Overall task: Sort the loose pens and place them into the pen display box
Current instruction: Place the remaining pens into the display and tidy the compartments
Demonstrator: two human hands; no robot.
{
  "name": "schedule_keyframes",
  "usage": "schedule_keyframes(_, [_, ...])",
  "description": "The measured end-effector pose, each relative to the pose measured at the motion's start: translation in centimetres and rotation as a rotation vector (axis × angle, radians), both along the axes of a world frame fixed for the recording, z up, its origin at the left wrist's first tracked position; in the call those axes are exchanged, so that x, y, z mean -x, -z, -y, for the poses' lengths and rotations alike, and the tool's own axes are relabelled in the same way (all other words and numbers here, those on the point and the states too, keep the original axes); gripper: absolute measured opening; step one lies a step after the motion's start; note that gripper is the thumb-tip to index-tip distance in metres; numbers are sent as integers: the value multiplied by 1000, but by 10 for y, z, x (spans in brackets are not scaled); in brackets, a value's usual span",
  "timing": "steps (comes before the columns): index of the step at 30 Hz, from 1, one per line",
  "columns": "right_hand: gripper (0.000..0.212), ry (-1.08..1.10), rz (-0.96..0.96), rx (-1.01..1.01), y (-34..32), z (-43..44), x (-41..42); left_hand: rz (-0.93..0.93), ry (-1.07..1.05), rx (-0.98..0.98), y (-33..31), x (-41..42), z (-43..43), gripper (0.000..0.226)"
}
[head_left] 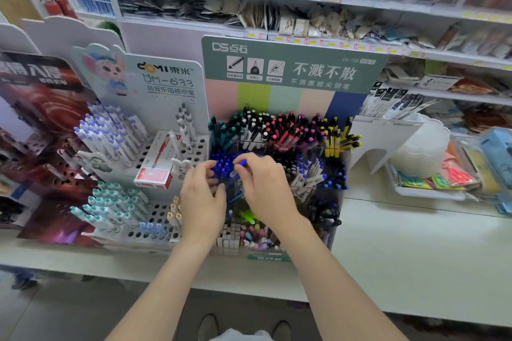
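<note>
At centre left a rack (166,75) is showing "DOMI DM-633". Mid-frame, the left grip (202,196) is curling over blue pens (221,164), its hold unclear; the right grip (263,188) is pinching a pen (240,165) above the box (293,69) marked "DS-758".

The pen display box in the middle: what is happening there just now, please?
A person at a shop shelf is sorting pens. The right hand pinches a blue pen above the blue pens already standing in the pen display box. The left hand is beside it, fingers curled at those pens; whether it grips one is not visible.
</note>
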State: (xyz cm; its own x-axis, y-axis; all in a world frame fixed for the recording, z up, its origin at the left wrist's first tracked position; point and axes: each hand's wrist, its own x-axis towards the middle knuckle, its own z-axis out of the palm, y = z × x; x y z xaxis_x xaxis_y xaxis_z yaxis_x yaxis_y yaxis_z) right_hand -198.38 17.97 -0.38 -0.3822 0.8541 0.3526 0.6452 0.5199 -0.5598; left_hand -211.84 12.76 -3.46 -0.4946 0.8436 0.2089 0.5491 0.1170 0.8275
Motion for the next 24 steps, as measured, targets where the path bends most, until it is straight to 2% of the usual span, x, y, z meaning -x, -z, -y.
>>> schedule_keyframes(2, [14, 30, 109, -88, -5, -13, 7, -24, 34, 10, 1, 4, -3, 54])
schedule_keyframes(3, [15, 59, 99, -125, -7, -20, 9, -52, 49, 22, 1, 6, -4, 56])
schedule_keyframes(6, [19, 82, -66, -65, -10, -26, 12, -157, 71, 44, 4, 9, -9, 54])
schedule_keyframes(9, [13, 21, -67, -69, -14, -21, 9, -282, 80, 36, 3, 11, -12, 43])
schedule_keyframes(14, [5, 244, -370, -133, -27, -19, -6, -535, 181, 39, 3, 15, -17, 48])
schedule_keyframes(18, [8, 345, -409, -159, -22, -12, -12, -570, 136, -12, 2, 7, -25, 37])
schedule_keyframes(21, [8, 327, -403, -132, -21, -9, -14, -564, 132, -40, 4, 13, -28, 30])
schedule_keyframes(24, [8, 315, -418, -114, -20, -8, -13, -648, 240, -86, 12, 23, -26, 40])
